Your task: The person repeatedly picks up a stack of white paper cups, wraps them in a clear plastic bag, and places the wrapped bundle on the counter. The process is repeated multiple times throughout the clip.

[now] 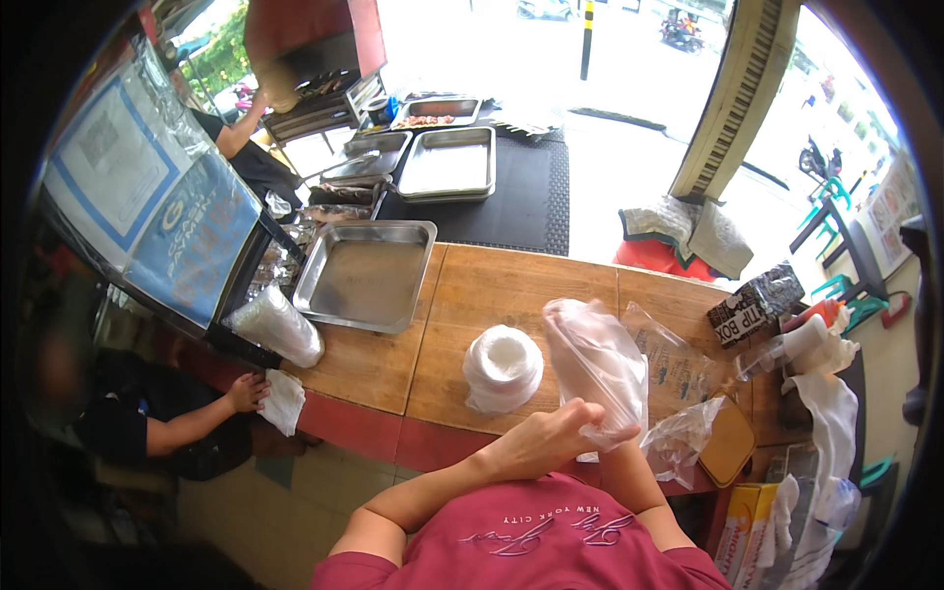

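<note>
My left hand (564,431) pinches the open edge of a thin clear plastic bag (616,372) near my right wrist. The bag covers my right hand (586,346), which shows only faintly through the film, so its finger posture is unclear. Left of the bag, on the wooden counter (516,280), stands a round white bundle wrapped in plastic (504,369), with a hollow in its top. Clear printed plastic bags (664,361) and a crumpled clear bag (682,442) lie to the right, by a brown board (726,446).
An empty steel tray (365,276) and stacked clear plastic cups (280,324) are at the left. Beyond are more steel trays (448,162) and a grill (317,96) with a person beside it. Another person's hand (248,392) touches a white cloth (282,402). A tip box (756,302) stands right.
</note>
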{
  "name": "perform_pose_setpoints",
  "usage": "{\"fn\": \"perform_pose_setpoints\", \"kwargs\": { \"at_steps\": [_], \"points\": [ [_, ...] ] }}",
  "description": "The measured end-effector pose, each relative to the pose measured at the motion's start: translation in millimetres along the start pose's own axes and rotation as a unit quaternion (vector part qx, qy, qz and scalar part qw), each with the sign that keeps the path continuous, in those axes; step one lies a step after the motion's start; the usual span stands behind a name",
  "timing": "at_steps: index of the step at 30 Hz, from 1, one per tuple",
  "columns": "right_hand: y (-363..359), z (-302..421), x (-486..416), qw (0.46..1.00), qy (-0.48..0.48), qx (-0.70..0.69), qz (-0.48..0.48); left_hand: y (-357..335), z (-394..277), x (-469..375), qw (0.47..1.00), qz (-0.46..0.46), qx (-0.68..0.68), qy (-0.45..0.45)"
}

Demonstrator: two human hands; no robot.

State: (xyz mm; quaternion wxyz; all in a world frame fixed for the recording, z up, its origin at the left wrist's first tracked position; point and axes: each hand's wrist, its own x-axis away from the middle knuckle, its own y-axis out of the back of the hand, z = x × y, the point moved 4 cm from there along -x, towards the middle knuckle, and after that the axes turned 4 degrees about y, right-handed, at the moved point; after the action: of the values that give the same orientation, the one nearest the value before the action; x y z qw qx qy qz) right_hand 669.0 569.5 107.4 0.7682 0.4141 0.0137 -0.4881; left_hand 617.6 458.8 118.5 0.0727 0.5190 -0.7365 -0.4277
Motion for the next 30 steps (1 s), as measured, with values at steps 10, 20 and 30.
{"fn": "perform_pose_setpoints", "kwargs": {
  "at_steps": [10, 20, 30],
  "points": [
    [-118, -14, -5, 0.913, 0.116, 0.256, 0.295, 52, 91, -6, 0.909, 0.171, -0.316, 0.21],
    [-140, -45, 3, 0.95, 0.065, 0.115, 0.284, 32, 257, 12, 0.862, 0.354, -0.137, 0.337],
    [-140, -43, 4, 0.966, 0.058, 0.117, 0.223, 1, 244, 100, 0.885, 0.198, -0.149, 0.393]
  ]
}}
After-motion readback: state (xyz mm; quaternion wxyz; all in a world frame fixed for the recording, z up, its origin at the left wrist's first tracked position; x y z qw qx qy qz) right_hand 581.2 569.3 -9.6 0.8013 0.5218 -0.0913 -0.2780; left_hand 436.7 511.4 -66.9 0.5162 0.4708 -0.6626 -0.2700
